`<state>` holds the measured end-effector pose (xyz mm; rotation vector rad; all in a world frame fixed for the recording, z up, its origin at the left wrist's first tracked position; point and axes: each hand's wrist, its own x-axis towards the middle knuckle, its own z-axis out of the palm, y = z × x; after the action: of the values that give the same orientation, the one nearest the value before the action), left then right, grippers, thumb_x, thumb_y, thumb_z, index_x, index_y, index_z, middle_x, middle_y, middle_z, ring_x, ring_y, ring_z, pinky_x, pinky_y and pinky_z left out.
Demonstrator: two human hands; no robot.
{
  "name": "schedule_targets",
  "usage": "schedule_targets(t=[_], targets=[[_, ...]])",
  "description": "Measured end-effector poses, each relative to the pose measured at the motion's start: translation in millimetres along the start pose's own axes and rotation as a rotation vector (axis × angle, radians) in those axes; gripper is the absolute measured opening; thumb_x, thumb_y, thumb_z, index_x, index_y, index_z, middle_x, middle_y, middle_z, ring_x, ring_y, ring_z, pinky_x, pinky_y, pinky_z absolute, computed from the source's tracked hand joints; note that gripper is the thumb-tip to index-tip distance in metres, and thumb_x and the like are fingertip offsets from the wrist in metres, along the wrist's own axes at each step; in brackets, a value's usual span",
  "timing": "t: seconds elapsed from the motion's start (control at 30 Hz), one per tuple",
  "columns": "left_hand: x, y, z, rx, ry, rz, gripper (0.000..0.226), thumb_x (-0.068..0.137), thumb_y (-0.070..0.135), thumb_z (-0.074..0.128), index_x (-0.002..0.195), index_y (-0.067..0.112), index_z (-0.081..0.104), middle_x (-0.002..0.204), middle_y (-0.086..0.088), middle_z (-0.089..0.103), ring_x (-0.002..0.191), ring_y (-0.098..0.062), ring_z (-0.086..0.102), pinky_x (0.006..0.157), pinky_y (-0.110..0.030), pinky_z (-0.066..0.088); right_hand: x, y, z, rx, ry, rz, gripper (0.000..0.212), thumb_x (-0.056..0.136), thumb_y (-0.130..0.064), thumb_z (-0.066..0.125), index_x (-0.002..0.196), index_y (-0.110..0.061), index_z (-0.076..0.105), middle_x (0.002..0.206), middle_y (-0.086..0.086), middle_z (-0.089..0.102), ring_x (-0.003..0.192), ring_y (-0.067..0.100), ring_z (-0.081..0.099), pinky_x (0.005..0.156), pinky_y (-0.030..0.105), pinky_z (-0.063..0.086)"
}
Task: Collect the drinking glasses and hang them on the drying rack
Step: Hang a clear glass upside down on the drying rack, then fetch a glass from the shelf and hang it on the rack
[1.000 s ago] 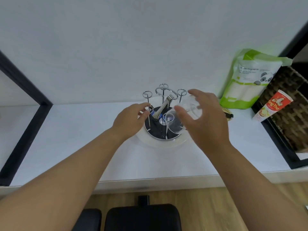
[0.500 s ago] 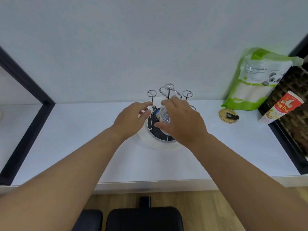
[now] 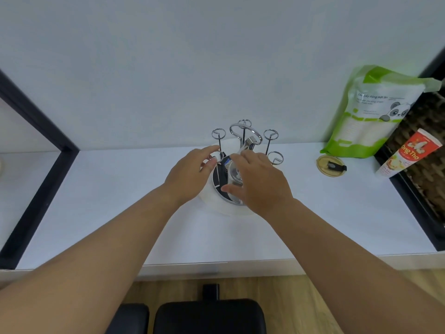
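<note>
A chrome drying rack (image 3: 245, 136) with several ring-topped prongs stands on a round dark base over a white mat, at the back of the white counter (image 3: 120, 213). A clear drinking glass (image 3: 233, 175) sits upside down over a front prong of the rack. My right hand (image 3: 261, 183) lies over the glass with thumb and fingers around it. My left hand (image 3: 190, 173) pinches a prong on the rack's left side between thumb and forefinger. Much of the glass is hidden under my right hand.
A green and white refill pouch (image 3: 375, 112) leans on the wall at right. A gold lid (image 3: 330, 165) lies beside it, and a red and white tube (image 3: 407, 153) stands by a black-framed shelf with a wicker basket (image 3: 431, 150). A black frame (image 3: 38, 169) bounds the left.
My right hand has carried the glass from the right of the rack down onto a front prong, turning it upside down. My left hand has stayed on the left prong.
</note>
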<state>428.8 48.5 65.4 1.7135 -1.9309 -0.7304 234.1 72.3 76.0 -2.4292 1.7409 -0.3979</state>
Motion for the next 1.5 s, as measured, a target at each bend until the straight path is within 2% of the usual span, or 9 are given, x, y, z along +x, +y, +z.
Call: schedule_targets(t=[0.23, 0.4, 0.53, 0.67, 0.77, 0.93, 1.2, 1.33, 1.5], targets=[[-12.1, 0.5, 2.8, -0.033, 0.023, -0.043, 0.055, 0.108, 0.045, 0.042, 0.16, 0.047, 0.026, 0.152, 0.006, 0.049, 0.138, -0.017, 0.048, 0.112, -0.043, 0.041, -2.2, -3.6, -26.8, 0.029, -0.022, 0.022, 0.087, 0.079, -0.063, 0.08, 0.15, -0.026, 0.047, 0.148, -0.003, 0.052, 0.136, 0.023, 0.046, 0.085, 0.04, 0.055], [-29.5, 29.6, -15.0, 0.01, 0.23, 0.071, 0.048, 0.108, 0.039, 0.048, 0.155, 0.034, 0.043, 0.151, 0.009, 0.051, 0.141, -0.015, 0.044, 0.105, -0.031, 0.038, -12.5, -7.7, -60.0, 0.117, 0.118, 0.037, 0.064, 0.089, -0.057, 0.071, 0.143, -0.026, 0.056, 0.134, -0.002, 0.062, 0.124, 0.024, 0.056, 0.078, 0.041, 0.058], [-49.3, 69.6, -43.2, -0.048, 0.27, 0.126, 0.032, 0.107, 0.037, 0.051, 0.137, 0.034, 0.061, 0.137, 0.015, 0.061, 0.132, -0.013, 0.053, 0.106, -0.035, 0.044, -28.0, -18.4, -107.1, 0.301, 0.183, 0.094, 0.044, 0.098, -0.047, 0.063, 0.138, -0.03, 0.061, 0.125, -0.006, 0.066, 0.117, 0.019, 0.06, 0.088, 0.04, 0.054], [-63.0, 149.0, -95.0, -0.074, 0.243, 0.226, 0.035, 0.103, 0.047, 0.046, 0.121, 0.032, 0.071, 0.122, 0.021, 0.068, 0.121, -0.007, 0.058, 0.102, -0.036, 0.047, -41.7, -22.5, -190.6, 0.349, 0.227, 0.108, 0.036, 0.101, -0.046, 0.059, 0.135, -0.033, 0.064, 0.119, -0.009, 0.068, 0.111, 0.013, 0.062, 0.092, 0.036, 0.051], [-68.8, 221.9, -142.5, -0.051, 0.236, 0.308, 0.034, 0.105, 0.049, 0.047, 0.121, 0.033, 0.072, 0.121, 0.023, 0.069, 0.121, -0.003, 0.059, 0.101, -0.034, 0.047, -58.2, -22.9, -275.6, 0.361, 0.28, 0.127, 0.035, 0.102, -0.048, 0.059, 0.133, -0.032, 0.065, 0.111, -0.012, 0.068, 0.104, 0.008, 0.061, 0.088, 0.03, 0.047], [-89.4, 348.8, -199.4, -0.075, 0.217, 0.457, 0.028, 0.105, 0.042, 0.052, 0.12, 0.034, 0.073, 0.116, 0.028, 0.069, 0.116, 0.015, 0.054, 0.091, -0.02, 0.044, -109.9, -20.0, -417.3, 0.334, 0.396, 0.131, 0.035, 0.103, -0.047, 0.059, 0.132, -0.031, 0.067, 0.107, -0.011, 0.069, 0.101, 0.011, 0.063, 0.091, 0.037, 0.053], [-159.8, 554.4, -236.6, -0.14, 0.163, 0.692, 0.028, 0.104, 0.044, 0.053, 0.118, 0.034, 0.075, 0.116, 0.028, 0.069, 0.108, 0.025, 0.051, 0.083, -0.014, 0.04, -235.7, 0.5, -613.0, 0.265, 0.566, 0.159, 0.037, 0.102, -0.047, 0.059, 0.134, -0.03, 0.066, 0.105, -0.01, 0.071, 0.095, 0.009, 0.066, 0.09, 0.039, 0.056], [-203.3, 644.8, -238.8, -0.166, 0.16, 0.789, 0.028, 0.105, 0.043, 0.052, 0.117, 0.033, 0.075, 0.115, 0.025, 0.072, 0.108, 0.017, 0.056, 0.085, -0.015, 0.041, -300.6, 14.7, -684.2, 0.305, 0.629, 0.176, 0.033, 0.102, -0.044, 0.062, 0.129, -0.028, 0.07, 0.101, -0.01, 0.074, 0.09, 0.008, 0.068, 0.088, 0.035, 0.057], [-253.6, 739.6, -215.8, -0.232, 0.124, 0.848, 0.031, 0.106, 0.044, 0.05, 0.115, 0.029, 0.076, 0.107, 0.016, 0.076, 0.104, -0.003, 0.068, 0.091, -0.034, 0.053, -379.7, 49.1, -739.2, 0.346, 0.725, 0.216, 0.026, 0.1, -0.044, 0.061, 0.115, -0.029, 0.075, 0.092, -0.011, 0.076, 0.085, 0.004, 0.068, 0.08, 0.03, 0.056]])
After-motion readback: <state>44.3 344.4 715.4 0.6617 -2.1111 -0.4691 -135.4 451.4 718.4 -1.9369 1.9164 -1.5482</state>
